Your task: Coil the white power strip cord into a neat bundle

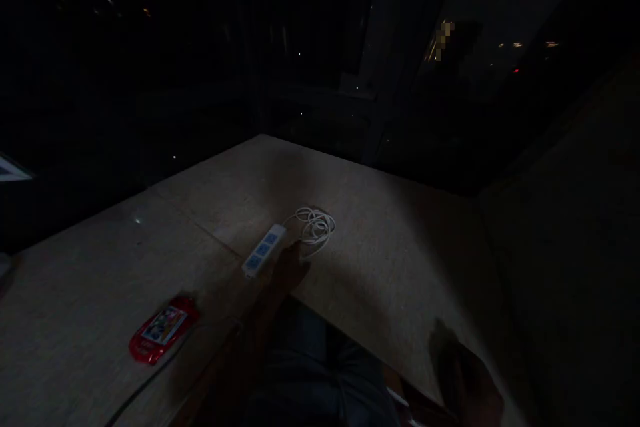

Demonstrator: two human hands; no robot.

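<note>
My left hand (291,269) is low over the table beside a white power strip (263,251) with blue socket faces. The strip's white cord (320,223) lies in loose coils just beyond my hand. One end of the cord runs between my finger and thumb, which look closed on it; its tip is hidden. Far to the right, my right hand (473,380) is at the near table edge, apart from these things. Its fingers are too dark to make out.
A shiny red packet (164,329) with a picture label lies at left on the pale table (380,240). A dark cable (150,379) passes beside it. My legs (320,360) are under the near edge. Dark glass with small lights stands behind; a dark wall is at right.
</note>
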